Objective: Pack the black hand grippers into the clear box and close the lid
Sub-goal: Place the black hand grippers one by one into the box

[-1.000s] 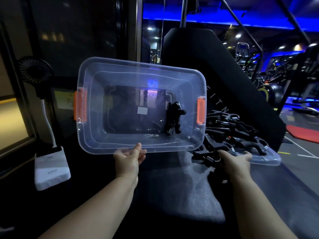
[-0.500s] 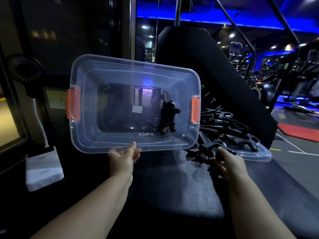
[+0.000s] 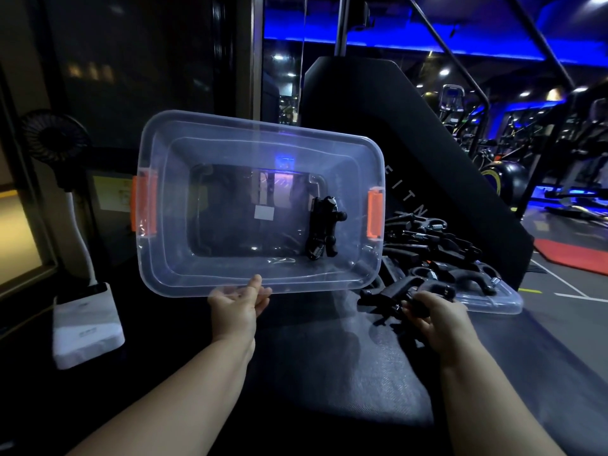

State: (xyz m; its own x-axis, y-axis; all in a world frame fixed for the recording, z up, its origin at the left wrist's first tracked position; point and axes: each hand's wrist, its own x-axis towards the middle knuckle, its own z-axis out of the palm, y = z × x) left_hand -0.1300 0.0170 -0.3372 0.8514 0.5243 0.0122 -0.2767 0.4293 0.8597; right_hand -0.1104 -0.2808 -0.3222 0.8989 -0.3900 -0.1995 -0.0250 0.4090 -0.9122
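My left hand (image 3: 238, 306) grips the near rim of the clear box (image 3: 171, 258), which is tilted up with its opening facing me. The box has orange latches on both short sides. One black hand gripper (image 3: 324, 230) lies inside it near the right end. My right hand (image 3: 434, 315) is closed on another black hand gripper (image 3: 393, 292), at the near edge of the pile of hand grippers (image 3: 437, 245). That pile rests on the clear lid (image 3: 493, 302), which lies flat to the right of the box.
Everything sits on a dark padded bench surface (image 3: 329, 373). A white fan base (image 3: 87, 324) with a black fan head stands at the left. A tall black upright pad (image 3: 411, 143) rises behind the pile. Gym machines fill the far right.
My right hand has pulled back toward me from the pile with a black hand gripper in it. The box stays tilted up in my left hand.
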